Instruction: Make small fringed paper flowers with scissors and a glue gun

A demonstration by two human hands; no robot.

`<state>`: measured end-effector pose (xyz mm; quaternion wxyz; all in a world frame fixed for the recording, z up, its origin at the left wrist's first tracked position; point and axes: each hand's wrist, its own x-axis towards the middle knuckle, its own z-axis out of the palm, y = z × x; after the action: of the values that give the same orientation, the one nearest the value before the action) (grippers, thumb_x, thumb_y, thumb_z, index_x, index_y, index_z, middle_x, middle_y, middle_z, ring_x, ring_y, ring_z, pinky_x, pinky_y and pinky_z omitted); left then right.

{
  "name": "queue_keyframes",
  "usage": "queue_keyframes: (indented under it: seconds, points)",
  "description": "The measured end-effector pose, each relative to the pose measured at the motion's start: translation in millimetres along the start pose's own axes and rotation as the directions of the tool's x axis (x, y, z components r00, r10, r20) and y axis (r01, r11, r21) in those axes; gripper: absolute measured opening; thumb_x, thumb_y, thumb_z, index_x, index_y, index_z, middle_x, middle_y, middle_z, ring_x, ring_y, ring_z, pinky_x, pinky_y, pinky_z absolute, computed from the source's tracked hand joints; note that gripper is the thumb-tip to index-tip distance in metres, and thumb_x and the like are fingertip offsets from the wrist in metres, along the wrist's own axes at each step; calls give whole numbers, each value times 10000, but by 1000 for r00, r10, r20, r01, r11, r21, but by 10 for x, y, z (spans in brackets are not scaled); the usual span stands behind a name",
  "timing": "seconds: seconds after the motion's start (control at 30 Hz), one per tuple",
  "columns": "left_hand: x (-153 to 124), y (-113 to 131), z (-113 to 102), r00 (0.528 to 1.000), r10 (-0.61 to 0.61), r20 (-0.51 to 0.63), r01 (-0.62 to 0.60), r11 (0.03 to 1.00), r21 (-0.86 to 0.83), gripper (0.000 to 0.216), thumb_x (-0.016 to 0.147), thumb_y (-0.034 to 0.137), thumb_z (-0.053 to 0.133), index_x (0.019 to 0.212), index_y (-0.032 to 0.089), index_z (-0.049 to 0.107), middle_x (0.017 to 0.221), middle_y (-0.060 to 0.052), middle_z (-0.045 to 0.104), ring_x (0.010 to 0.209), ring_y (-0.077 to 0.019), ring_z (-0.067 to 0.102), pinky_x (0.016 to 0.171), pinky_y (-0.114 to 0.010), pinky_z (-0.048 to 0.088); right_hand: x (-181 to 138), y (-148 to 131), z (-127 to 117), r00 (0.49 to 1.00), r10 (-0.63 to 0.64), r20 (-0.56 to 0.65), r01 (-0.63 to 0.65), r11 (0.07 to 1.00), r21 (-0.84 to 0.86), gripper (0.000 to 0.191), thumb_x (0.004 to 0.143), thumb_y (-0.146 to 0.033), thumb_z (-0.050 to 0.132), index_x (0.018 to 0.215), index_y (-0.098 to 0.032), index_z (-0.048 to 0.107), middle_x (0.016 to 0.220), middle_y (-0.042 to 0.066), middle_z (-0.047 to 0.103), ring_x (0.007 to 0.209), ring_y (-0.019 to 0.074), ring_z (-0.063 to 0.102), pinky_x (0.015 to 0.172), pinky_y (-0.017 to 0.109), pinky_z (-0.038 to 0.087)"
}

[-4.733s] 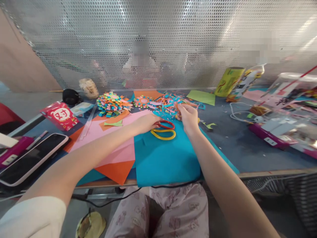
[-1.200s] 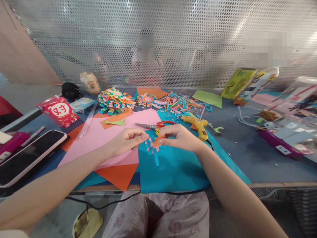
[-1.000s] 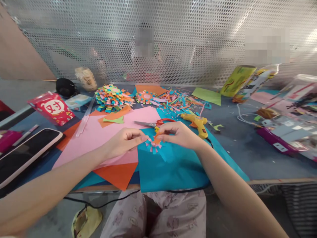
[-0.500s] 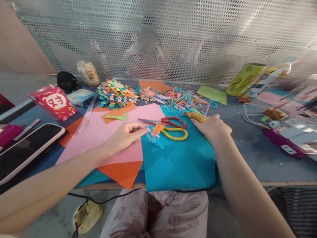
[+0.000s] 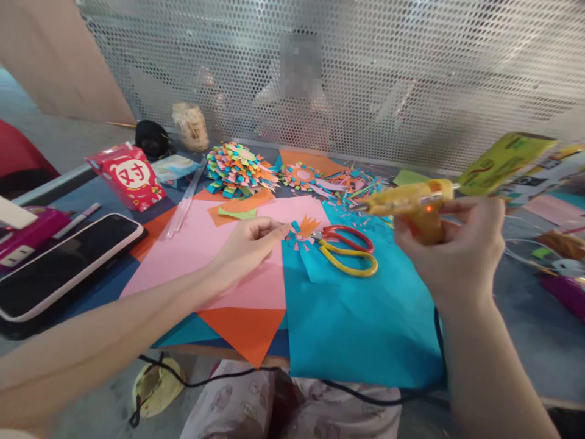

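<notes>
In the head view my right hand (image 5: 461, 256) grips a yellow hot glue gun (image 5: 414, 204), raised above the table with its nozzle toward the left and a red light lit. My left hand (image 5: 256, 244) pinches a small fringed paper flower (image 5: 304, 233) of orange, blue and pink strips. Just right of the flower lie scissors (image 5: 351, 250) with one red and one yellow handle; their blades are mostly hidden. Under my left hand is pink paper (image 5: 183, 262), and blue paper (image 5: 365, 329) spreads beneath the scissors.
A colourful fringed paper ball (image 5: 237, 171), a flat paper flower (image 5: 301, 175) and shredded strips (image 5: 356, 186) lie at the back. Clear glue sticks (image 5: 185, 204), a red packet (image 5: 132, 177) and a phone (image 5: 68, 265) are leftward. A black cord (image 5: 365, 399) hangs along the front edge.
My right hand has lifted the glue gun off the table and turned its nozzle leftward. My left hand still pinches the paper flower. The view has shifted slightly.
</notes>
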<state>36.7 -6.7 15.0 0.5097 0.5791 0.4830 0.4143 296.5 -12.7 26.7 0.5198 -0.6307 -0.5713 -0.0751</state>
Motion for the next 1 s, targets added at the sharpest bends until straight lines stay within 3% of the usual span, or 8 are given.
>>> queue_keyframes:
  seconds: [0.1, 0.2, 0.33, 0.53, 0.67, 0.77, 1.0]
  points:
    - [3, 4, -35, 998, 69, -5, -68, 995, 76, 274, 794, 419, 587, 691, 165, 593, 477, 79, 374, 438, -59, 307, 429, -216, 207, -117, -57, 32, 985, -169, 46, 161, 977, 141, 445, 561, -374, 785, 810, -259, 434, 742, 5, 576, 683, 238, 659, 500, 346, 512]
    - [-4, 5, -62, 994, 113, -11, -110, 986, 121, 267, 816, 401, 570, 698, 163, 599, 488, 77, 376, 453, -61, 307, 433, -213, 221, -145, -36, 13, 941, -326, 89, 322, 945, 55, 350, 606, -372, 801, 640, -240, 478, 638, 25, 543, 681, 246, 611, 505, 369, 509]
    - [-5, 22, -72, 994, 111, -19, -107, 985, 133, 276, 825, 399, 566, 686, 162, 589, 490, 74, 385, 453, -62, 312, 430, -208, 230, -131, -54, -18, 862, -506, 30, 507, 860, -51, 372, 665, -416, 779, 561, -229, 474, 636, 43, 536, 693, 233, 577, 527, 373, 520]
    - [-2, 58, -62, 994, 105, -31, -102, 990, 99, 239, 810, 354, 561, 672, 159, 573, 492, 73, 381, 441, -58, 301, 416, -208, 212, -143, -90, -4, 835, -548, 45, 550, 831, -83, 325, 741, -382, 731, 602, -239, 475, 698, 55, 564, 709, 223, 587, 538, 347, 525]
    - [0, 34, -61, 991, 127, -33, -124, 988, 97, 249, 798, 373, 574, 671, 159, 574, 491, 74, 381, 442, -58, 305, 419, -212, 210, -123, -70, -15, 773, -629, 88, 635, 768, -88, 370, 751, -345, 710, 596, -258, 384, 567, -1, 433, 683, 226, 582, 555, 360, 535]
    - [4, 26, -59, 990, 137, -35, -132, 985, 107, 261, 795, 382, 580, 658, 161, 569, 487, 75, 379, 441, -57, 304, 423, -215, 211, -110, -61, -29, 744, -662, 91, 669, 736, -106, 395, 756, -326, 702, 588, -258, 351, 571, -10, 422, 674, 217, 581, 560, 363, 543]
    - [3, 41, -68, 990, 134, -39, -128, 985, 116, 264, 806, 390, 573, 671, 163, 573, 485, 78, 373, 445, -62, 301, 418, -212, 221, -125, -64, -7, 740, -671, 53, 669, 724, -166, 319, 799, -336, 687, 657, -240, 418, 666, 27, 495, 684, 219, 583, 541, 356, 546]
